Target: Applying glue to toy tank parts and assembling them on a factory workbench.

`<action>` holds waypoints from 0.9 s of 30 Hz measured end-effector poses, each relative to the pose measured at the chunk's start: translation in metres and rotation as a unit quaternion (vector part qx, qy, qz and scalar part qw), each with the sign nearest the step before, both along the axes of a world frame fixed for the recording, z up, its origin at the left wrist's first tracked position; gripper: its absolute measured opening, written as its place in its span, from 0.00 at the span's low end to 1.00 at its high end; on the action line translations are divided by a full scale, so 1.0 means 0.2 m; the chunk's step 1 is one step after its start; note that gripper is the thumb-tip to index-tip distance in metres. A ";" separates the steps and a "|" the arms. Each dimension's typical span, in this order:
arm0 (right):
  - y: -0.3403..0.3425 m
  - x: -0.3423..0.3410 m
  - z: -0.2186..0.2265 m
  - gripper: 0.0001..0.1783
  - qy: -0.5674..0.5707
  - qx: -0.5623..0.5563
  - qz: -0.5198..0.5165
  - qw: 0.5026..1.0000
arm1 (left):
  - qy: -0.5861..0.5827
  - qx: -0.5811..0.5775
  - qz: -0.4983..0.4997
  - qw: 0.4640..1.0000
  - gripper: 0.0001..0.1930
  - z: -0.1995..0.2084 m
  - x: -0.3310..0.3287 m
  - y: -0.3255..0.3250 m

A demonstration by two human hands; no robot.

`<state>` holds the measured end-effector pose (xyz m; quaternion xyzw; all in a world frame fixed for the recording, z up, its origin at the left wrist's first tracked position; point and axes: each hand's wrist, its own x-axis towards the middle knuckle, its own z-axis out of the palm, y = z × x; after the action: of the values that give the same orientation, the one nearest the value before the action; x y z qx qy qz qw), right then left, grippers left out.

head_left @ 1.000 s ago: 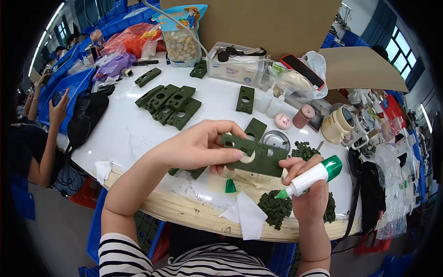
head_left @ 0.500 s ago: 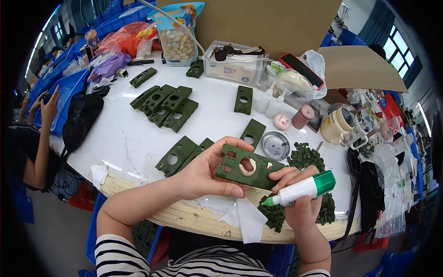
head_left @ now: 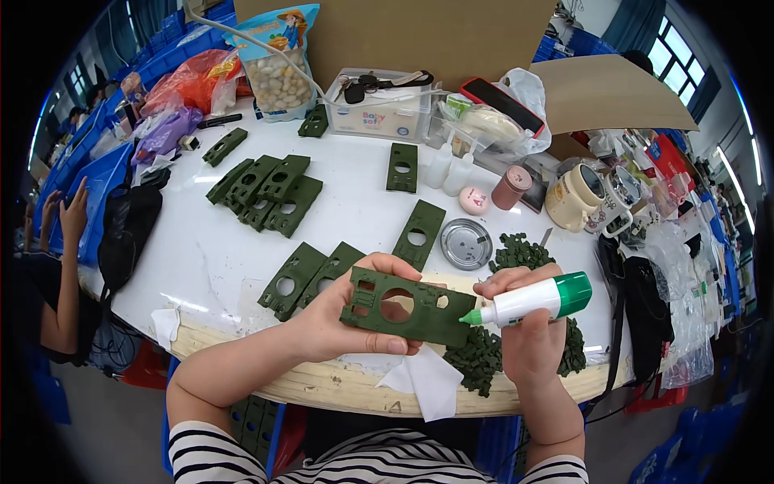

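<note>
My left hand [head_left: 334, 323] grips one end of a flat dark green plastic model part [head_left: 431, 323], raised over the table's near edge. A large round hole and smaller openings run through this part. In my right hand [head_left: 536, 351] is a white glue bottle [head_left: 524, 303] with a green butt end, lying nearly level. Its pointed green tip is at the part's right end; whether they touch I cannot tell. Below my right hand lies a heap of small dark green pieces [head_left: 476, 360]. Behind my left hand, similar flat parts [head_left: 292, 270] lie on the white table [head_left: 193, 266].
More green parts [head_left: 278, 179] are stacked at the left. A round metal tin [head_left: 466, 244], small white bottles [head_left: 457, 173] and mugs [head_left: 574, 198] stand on the right. White tissue [head_left: 427, 383] hangs over the front edge. Another person's hand [head_left: 74, 214] shows far left.
The glue bottle's tip has risen from below the green part to its right end. My right fingers have come off the part, which only my left hand now holds. The view has shifted slightly.
</note>
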<state>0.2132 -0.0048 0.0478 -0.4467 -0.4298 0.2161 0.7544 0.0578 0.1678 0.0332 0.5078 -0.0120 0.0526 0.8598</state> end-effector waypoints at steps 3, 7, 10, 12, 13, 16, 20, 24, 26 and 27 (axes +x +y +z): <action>0.01 -0.01 0.00 0.25 0.001 -0.035 -0.016 0.999 | -0.015 0.012 -0.003 1.000 0.30 -0.01 0.00 -0.02; 0.01 -0.02 -0.03 0.21 0.008 -0.040 -0.011 0.999 | -0.029 0.030 0.003 0.999 0.29 -0.02 -0.01 -0.05; 0.01 -0.03 -0.04 0.20 0.025 -0.034 -0.008 0.999 | -0.041 0.046 0.019 0.998 0.29 -0.04 -0.01 -0.05; 0.02 -0.04 -0.04 0.20 0.030 -0.033 -0.012 0.999 | -0.047 0.054 0.029 0.997 0.28 -0.04 -0.01 -0.05; 0.02 -0.04 -0.04 0.20 0.024 -0.033 -0.013 0.999 | -0.046 0.055 0.032 0.997 0.28 -0.04 -0.01 -0.05; 0.02 -0.04 -0.05 0.21 0.012 -0.031 -0.017 0.999 | -0.043 0.057 0.034 0.997 0.28 -0.04 -0.01 -0.05; 0.03 -0.04 -0.06 0.21 0.018 -0.028 -0.021 0.999 | -0.044 0.063 0.032 0.997 0.29 -0.05 -0.01 -0.05; 0.03 -0.04 -0.05 0.21 0.013 -0.034 -0.024 0.999 | -0.053 0.061 0.039 0.996 0.29 -0.06 0.00 -0.05; 0.03 -0.04 -0.05 0.21 0.013 -0.038 -0.026 0.999 | -0.059 0.059 0.040 0.996 0.28 -0.06 0.00 -0.05; 0.03 -0.04 -0.05 0.21 0.014 -0.040 -0.027 0.999 | -0.059 0.060 0.042 0.996 0.29 -0.06 0.00 -0.05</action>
<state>0.2054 0.0009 0.0376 -0.4853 -0.3980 0.2189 0.7471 0.0574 0.1572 0.0219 0.5541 -0.0449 0.1179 0.8228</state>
